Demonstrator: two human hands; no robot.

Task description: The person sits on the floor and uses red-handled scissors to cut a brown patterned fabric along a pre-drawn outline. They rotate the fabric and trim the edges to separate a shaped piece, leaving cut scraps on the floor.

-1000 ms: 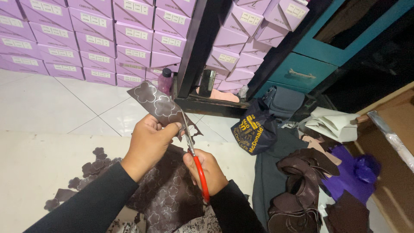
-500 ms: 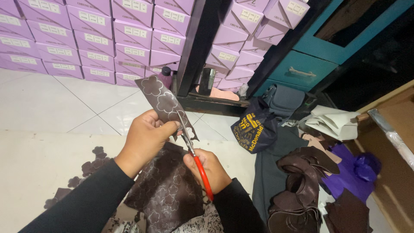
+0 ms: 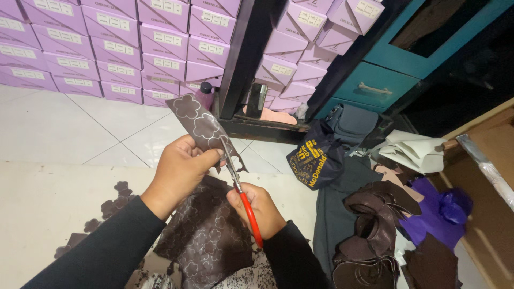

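Holding a strip of dark brown leather marked with pale flower outlines, the left hand is closed around its near end and keeps it up over the white tiled floor. The right hand is curled tight around the red handles of shiny metal scissors, whose thin blades bite into the strip's right edge. Since a moment ago the strip has tipped a little more to the far left, and a bigger soft brown sheet with the same flowers lies just below the hands.
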